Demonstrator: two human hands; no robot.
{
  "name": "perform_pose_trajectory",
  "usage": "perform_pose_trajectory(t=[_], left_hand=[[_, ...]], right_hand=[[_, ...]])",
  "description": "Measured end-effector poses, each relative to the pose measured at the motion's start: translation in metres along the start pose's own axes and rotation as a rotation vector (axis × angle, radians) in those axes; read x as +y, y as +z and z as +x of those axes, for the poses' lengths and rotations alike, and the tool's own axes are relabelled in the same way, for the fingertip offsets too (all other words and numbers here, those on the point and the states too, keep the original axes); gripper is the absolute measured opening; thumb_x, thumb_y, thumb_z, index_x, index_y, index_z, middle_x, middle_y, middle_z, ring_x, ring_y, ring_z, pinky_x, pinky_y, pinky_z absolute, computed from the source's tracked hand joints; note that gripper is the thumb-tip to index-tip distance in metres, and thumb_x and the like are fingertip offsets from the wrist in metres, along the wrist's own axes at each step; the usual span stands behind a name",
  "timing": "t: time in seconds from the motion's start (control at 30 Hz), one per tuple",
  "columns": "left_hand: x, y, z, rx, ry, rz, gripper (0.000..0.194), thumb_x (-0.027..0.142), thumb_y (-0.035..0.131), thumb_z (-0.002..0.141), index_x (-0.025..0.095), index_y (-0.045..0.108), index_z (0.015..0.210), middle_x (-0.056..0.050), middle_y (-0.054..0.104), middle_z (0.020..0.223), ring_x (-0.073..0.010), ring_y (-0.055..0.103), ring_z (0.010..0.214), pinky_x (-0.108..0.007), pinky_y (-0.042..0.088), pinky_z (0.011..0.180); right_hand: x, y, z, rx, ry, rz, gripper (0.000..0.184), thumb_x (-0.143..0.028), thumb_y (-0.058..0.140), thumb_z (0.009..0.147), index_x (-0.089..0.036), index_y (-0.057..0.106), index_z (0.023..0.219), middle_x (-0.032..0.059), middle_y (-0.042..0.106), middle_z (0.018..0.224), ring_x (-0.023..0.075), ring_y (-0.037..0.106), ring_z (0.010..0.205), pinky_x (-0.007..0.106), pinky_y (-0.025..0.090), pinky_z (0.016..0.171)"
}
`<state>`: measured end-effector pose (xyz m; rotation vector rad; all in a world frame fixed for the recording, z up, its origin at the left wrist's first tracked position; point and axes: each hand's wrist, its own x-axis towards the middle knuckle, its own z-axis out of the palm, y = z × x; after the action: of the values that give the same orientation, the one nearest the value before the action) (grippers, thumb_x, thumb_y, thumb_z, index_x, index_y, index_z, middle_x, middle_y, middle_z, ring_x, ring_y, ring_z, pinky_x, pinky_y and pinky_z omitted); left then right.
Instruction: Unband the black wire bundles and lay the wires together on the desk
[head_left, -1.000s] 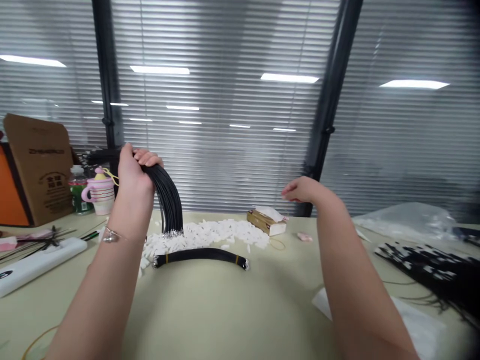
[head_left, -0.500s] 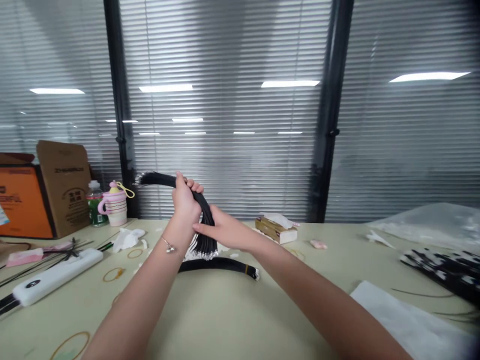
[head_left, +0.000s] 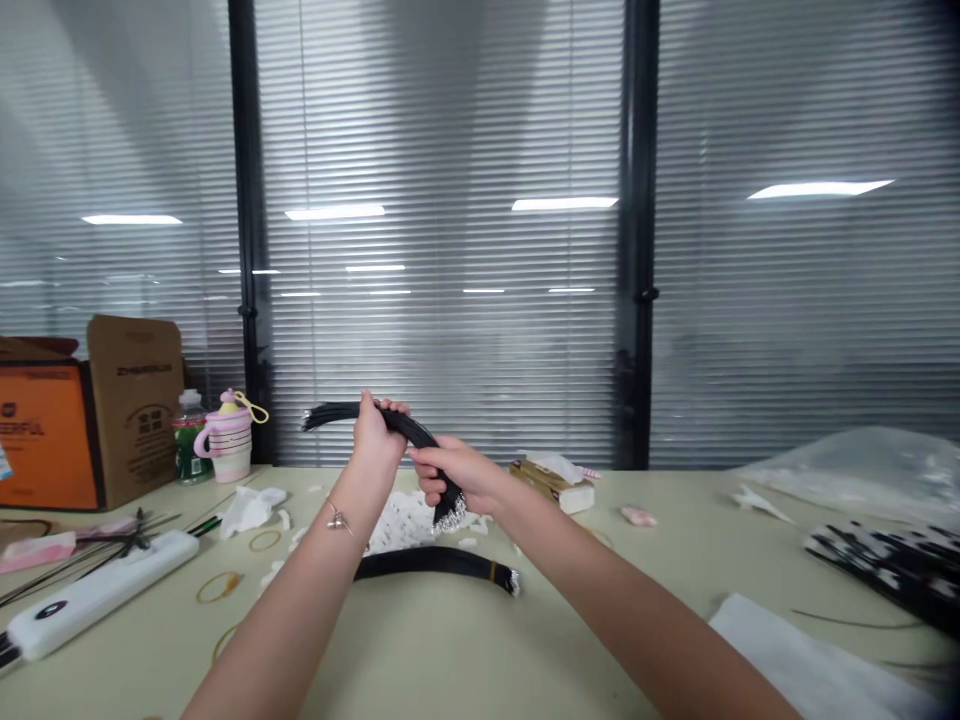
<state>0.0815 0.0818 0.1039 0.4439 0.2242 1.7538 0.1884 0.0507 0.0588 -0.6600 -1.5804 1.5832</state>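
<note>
Black wire bundle [head_left: 415, 430] hangs in the air above the back half of the table [head_left: 480, 665], whose far edge runs along the window blinds [head_left: 450, 200]. Plain table top stretches between the forearms, in front of a second black bundle [head_left: 431, 562] that lies with a yellow band near its right end; its left end is hidden by the left forearm. Behind it, just below the hands, white pieces [head_left: 401, 525] are heaped. A tissue box [head_left: 570, 493] stands beyond the right wrist. Farther left are a power strip [head_left: 112, 592], a pink mug [head_left: 231, 440], a bottle [head_left: 190, 452] and a carton [head_left: 141, 410]; at right, a white sheet [head_left: 780, 635] and more dark wires [head_left: 885, 570]. The left hand [head_left: 381, 435] is clamped around the bundle's middle, one end jutting leftward. The right hand [head_left: 454, 475] is closed around it nearer the other end, silver tips pointing down past the fingers.
</note>
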Motion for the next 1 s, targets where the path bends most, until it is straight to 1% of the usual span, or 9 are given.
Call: perform_pose_trajectory(t=[0.07, 0.17, 0.3, 0.43, 0.57, 0.67, 0.73, 0.9, 1.0], left_hand=[[-0.003, 0.001, -0.001, -0.023, -0.029, 0.028, 0.031, 0.032, 0.05, 0.087, 0.015, 0.052, 0.112, -0.008, 0.056, 0.11, -0.0183, 0.058, 0.091, -0.037, 0.051, 0.076], [-0.007, 0.004, -0.007, -0.11, -0.061, 0.08, 0.03, 0.032, 0.051, 0.086, 0.014, 0.053, 0.11, -0.008, 0.057, 0.108, -0.0179, 0.058, 0.089, -0.037, 0.051, 0.075], [-0.006, 0.008, -0.013, -0.235, -0.073, 0.146, 0.027, 0.029, 0.052, 0.086, 0.014, 0.054, 0.108, -0.007, 0.058, 0.106, -0.017, 0.059, 0.088, -0.035, 0.052, 0.074], [0.003, 0.01, -0.014, -0.307, -0.026, 0.16, 0.025, 0.027, 0.052, 0.086, 0.015, 0.054, 0.108, -0.008, 0.057, 0.108, -0.0175, 0.058, 0.09, -0.035, 0.051, 0.076], [0.009, 0.013, -0.022, -0.414, 0.012, 0.163, 0.026, 0.027, 0.052, 0.086, 0.013, 0.054, 0.108, -0.008, 0.058, 0.108, -0.0183, 0.059, 0.092, -0.037, 0.051, 0.077], [0.009, 0.017, -0.032, -0.499, 0.023, 0.183, 0.025, 0.026, 0.052, 0.086, 0.013, 0.055, 0.106, -0.008, 0.059, 0.108, -0.0189, 0.059, 0.094, -0.039, 0.051, 0.08], [0.009, 0.019, -0.037, -0.533, 0.033, 0.203, 0.025, 0.025, 0.052, 0.086, 0.012, 0.055, 0.107, -0.009, 0.059, 0.11, -0.0198, 0.059, 0.097, -0.04, 0.05, 0.083], [0.018, 0.021, -0.044, -0.618, 0.058, 0.304, 0.023, 0.016, 0.056, 0.082, 0.011, 0.056, 0.105, -0.013, 0.065, 0.105, -0.0237, 0.062, 0.098, -0.042, 0.048, 0.088], [0.028, 0.022, -0.051, -0.691, 0.064, 0.412, 0.024, 0.013, 0.062, 0.077, 0.012, 0.059, 0.101, -0.016, 0.067, 0.103, -0.0283, 0.065, 0.091, -0.041, 0.052, 0.08]], right_hand=[[-0.004, -0.004, 0.0, 0.009, -0.002, 0.033, 0.026, -0.03, 0.051, 0.087, -0.014, 0.053, 0.106, 0.0047, 0.058, 0.097, 0.0126, 0.058, 0.077, 0.029, 0.051, 0.064], [-0.016, -0.012, -0.003, 0.008, -0.056, 0.072, 0.026, -0.032, 0.05, 0.087, -0.013, 0.054, 0.105, 0.0045, 0.058, 0.096, 0.0123, 0.058, 0.075, 0.029, 0.051, 0.063], [-0.04, -0.026, -0.016, 0.021, -0.214, 0.09, 0.024, -0.034, 0.049, 0.088, -0.013, 0.055, 0.099, 0.0019, 0.058, 0.085, 0.0085, 0.055, 0.064, 0.023, 0.048, 0.054], [-0.059, -0.03, -0.034, 0.08, -0.364, 0.026, 0.024, -0.035, 0.047, 0.089, -0.012, 0.055, 0.093, -0.001, 0.055, 0.075, 0.0054, 0.049, 0.054, 0.019, 0.043, 0.046], [-0.06, -0.017, -0.046, 0.167, -0.407, -0.172, 0.026, -0.036, 0.045, 0.089, -0.013, 0.054, 0.093, -0.0025, 0.052, 0.071, 0.0044, 0.045, 0.05, 0.018, 0.04, 0.044], [-0.05, -0.003, -0.047, 0.201, -0.347, -0.427, 0.02, -0.031, 0.05, 0.088, -0.013, 0.054, 0.094, -0.0031, 0.052, 0.071, 0.004, 0.045, 0.049, 0.017, 0.039, 0.043], [-0.044, 0.004, -0.046, 0.212, -0.303, -0.603, 0.016, -0.027, 0.052, 0.086, -0.013, 0.054, 0.093, -0.0022, 0.054, 0.074, 0.0045, 0.047, 0.052, 0.018, 0.041, 0.044], [-0.042, 0.008, -0.046, 0.265, -0.279, -0.92, 0.019, -0.03, 0.049, 0.088, -0.014, 0.054, 0.097, -0.0005, 0.054, 0.079, 0.0068, 0.049, 0.058, 0.021, 0.044, 0.05], [-0.047, 0.011, -0.053, 0.265, -0.252, -1.051, 0.022, -0.032, 0.047, 0.088, -0.015, 0.053, 0.101, 0.0002, 0.055, 0.08, 0.0083, 0.051, 0.061, 0.024, 0.045, 0.055]])
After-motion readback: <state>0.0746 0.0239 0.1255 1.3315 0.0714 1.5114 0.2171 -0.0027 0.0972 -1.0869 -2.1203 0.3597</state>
